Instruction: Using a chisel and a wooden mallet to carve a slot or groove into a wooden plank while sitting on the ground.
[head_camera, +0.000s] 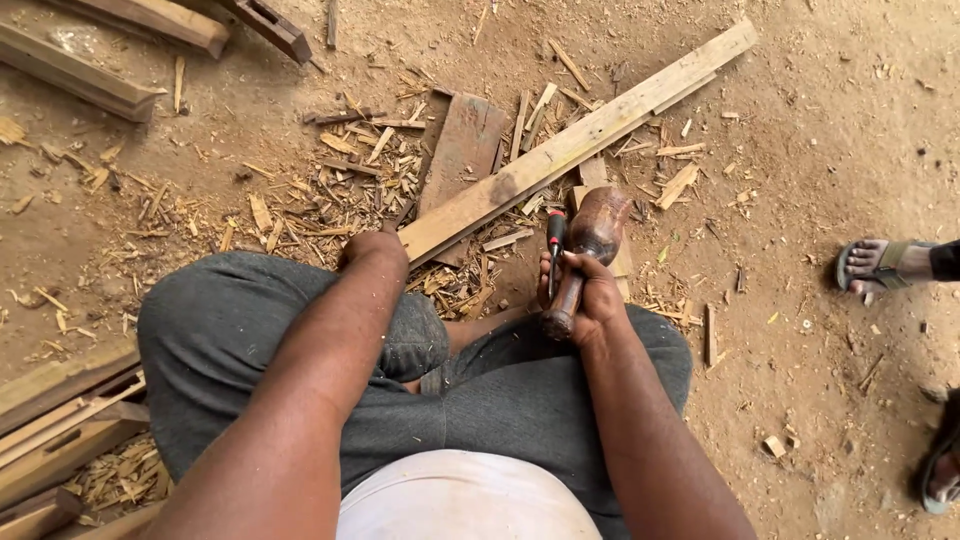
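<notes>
Mallet (592, 240), dark wood, gripped in right hand (585, 295) w/ a red-handled chisel (554, 250), just right of the near end of long plank (570, 145). Left hand (372, 248) rests at plank's near end; fingers hidden, can't tell grip. Wood chips (330, 190) left of plank. Another person's sandalled foot (885, 265) far right.

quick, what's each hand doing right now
Left hand: closed on the near end of the long plank.
Right hand: closed, grip around a wooden mallet and a red-handled chisel together.
</notes>
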